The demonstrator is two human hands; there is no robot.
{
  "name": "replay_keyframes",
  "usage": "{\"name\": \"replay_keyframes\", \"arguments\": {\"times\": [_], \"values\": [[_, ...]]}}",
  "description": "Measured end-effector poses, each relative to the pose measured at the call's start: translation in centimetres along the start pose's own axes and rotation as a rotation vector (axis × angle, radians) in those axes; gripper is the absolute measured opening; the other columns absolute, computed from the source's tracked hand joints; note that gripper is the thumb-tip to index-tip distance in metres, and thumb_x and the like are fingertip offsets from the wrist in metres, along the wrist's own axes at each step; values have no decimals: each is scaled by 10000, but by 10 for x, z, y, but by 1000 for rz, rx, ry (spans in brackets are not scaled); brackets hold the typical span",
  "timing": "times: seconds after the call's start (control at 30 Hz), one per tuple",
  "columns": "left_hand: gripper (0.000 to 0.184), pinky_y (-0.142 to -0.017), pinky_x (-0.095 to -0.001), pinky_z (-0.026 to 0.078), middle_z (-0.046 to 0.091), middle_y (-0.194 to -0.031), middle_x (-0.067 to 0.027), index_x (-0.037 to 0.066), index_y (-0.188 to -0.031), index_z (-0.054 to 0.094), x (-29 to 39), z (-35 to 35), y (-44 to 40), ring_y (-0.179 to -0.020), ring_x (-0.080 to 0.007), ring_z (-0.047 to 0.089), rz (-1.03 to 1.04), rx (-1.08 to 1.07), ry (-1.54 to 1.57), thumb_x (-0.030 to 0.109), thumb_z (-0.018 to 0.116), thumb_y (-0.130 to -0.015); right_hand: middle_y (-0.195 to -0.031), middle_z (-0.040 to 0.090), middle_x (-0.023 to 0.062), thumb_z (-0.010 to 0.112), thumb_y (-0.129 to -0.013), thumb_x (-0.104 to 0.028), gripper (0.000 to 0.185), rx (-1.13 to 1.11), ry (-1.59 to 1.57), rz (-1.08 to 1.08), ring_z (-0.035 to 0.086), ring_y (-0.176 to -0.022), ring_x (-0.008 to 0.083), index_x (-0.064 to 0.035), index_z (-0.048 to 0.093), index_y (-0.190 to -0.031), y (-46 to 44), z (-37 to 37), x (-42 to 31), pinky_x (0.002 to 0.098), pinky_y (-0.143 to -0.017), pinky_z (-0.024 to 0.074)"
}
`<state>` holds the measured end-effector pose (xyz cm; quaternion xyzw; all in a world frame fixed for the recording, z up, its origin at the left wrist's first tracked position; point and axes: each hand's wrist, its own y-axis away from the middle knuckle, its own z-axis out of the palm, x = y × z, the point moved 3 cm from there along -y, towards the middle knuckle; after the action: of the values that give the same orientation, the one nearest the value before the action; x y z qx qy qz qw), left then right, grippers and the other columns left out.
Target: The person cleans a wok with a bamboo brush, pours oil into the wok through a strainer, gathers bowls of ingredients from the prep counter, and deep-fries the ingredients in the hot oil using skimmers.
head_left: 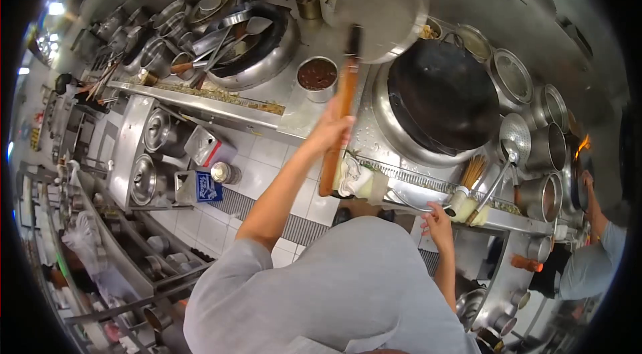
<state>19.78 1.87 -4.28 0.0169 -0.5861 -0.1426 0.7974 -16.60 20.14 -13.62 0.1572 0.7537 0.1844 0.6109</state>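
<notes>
My left hand (pixel 332 129) is wrapped round the wooden handle (pixel 348 86) of a large round metal skimmer (pixel 381 9), whose blurred disc is raised over the back of the stove. A black wok (pixel 445 96) stands tilted on the right burner, its dark underside showing. Near the counter's front edge, my right hand (pixel 438 225) has its fingers apart, close to a curved metal rod (pixel 409 201). A white cloth (pixel 352 177) lies at the edge between my hands.
A pot of dark red sauce (pixel 317 77) stands left of the wok. Further left is another wok (pixel 257 39) with ladles. A perforated ladle (pixel 515 136), bamboo brush (pixel 472 173) and pots (pixel 548 146) are at right. Another person (pixel 592 267) works at far right, near a flame.
</notes>
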Motion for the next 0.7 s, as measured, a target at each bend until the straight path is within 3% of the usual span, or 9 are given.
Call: {"name": "replay_keyframes", "arguments": {"times": [0.1,0.2,0.23,0.33,0.37,0.43,0.5,0.63,0.7], "values": [[672,-428,-252,424,471,-642,-13,141,-1443,170,-3,-73,18,-499,-106,470,177,318,-203,99,563,-900,-900,615,85,548,-906,-88,387,9,137,-25,609,-639,131,-105,512,-1291,-2,-7,-2,264,-500,525],[326,-391,-250,406,477,-652,-9,112,-1177,395,-5,-104,35,-466,-107,461,105,443,-291,110,560,-895,-735,609,35,580,-887,-76,383,-28,245,-50,588,-606,97,-79,533,-1267,-6,-21,-7,242,-451,469],[225,-399,-249,413,481,-652,-11,115,-1051,406,-13,-104,31,-475,-116,470,38,417,-147,99,560,-888,-703,605,34,577,-888,-91,377,3,280,-92,573,-561,100,-76,534,-1263,-4,-23,-18,250,-456,460],[284,-425,-259,431,510,-751,-44,114,-1118,411,6,-17,44,-519,-115,488,149,258,61,90,577,-889,-745,636,59,564,-899,-139,379,54,469,-266,607,-585,127,-101,542,-1276,-13,-28,-43,289,-559,502],[295,-433,-258,431,514,-796,-52,107,-1137,411,-4,-2,41,-530,-113,485,88,165,112,95,577,-893,-894,660,139,572,-858,-149,385,46,346,-161,647,-669,203,-102,569,-1240,-9,-29,-60,341,-685,524],[306,-442,-257,431,519,-842,-59,99,-1156,412,-15,31,26,-542,-112,481,16,19,175,101,577,-898,-906,663,158,607,-859,-174,388,153,444,-444,649,-794,282,-112,567,-1239,-18,-44,-66,370,-766,510],[295,-456,-248,426,517,-884,-64,78,-1158,420,-15,76,12,-552,-107,465,-120,-268,327,115,568,-905,-871,664,143,615,-861,-183,381,213,394,-390,646,-797,280,-101,568,-1230,-14,-78,-91,372,-751,509],[184,-471,-240,423,514,-882,-62,30,-1030,467,-46,135,-30,-565,-100,458,-401,-432,361,124,563,-904,-815,662,94,625,-859,-164,385,498,159,-412,655,-774,206,-89,564,-1232,-45,-216,-71,360,-703,515],[187,-468,-242,422,514,-863,-62,31,-1024,467,-45,173,-34,-563,-103,461,-420,-432,320,125,569,-898,-798,615,30,610,-859,-96,384,658,88,-282,603,-668,92,-105,553,-1239,-68,-312,-46,258,-515,513]]}}
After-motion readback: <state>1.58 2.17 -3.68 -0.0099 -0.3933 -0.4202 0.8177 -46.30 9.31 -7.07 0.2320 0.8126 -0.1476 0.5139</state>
